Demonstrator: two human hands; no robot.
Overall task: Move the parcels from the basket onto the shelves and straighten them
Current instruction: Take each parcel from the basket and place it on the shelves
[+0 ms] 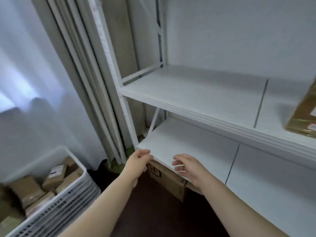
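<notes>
A white slatted basket (68, 200) at the lower left holds several brown cardboard parcels (56, 176). The white shelving unit fills the right side, with an upper shelf (196, 93) and a lower shelf (196, 151). One brown parcel (302, 113) stands on the upper shelf at the far right, cut off by the frame. My left hand (138, 161) hovers at the front left corner of the lower shelf, fingers curled and holding nothing. My right hand (186, 165) is over the lower shelf's front edge, fingers spread and empty.
A brown cardboard box (168, 182) sits under the lower shelf, partly hidden by my hands. Beige curtains (89, 79) hang left of the shelf upright. A white wall is behind the basket. Dark floor lies between basket and shelves.
</notes>
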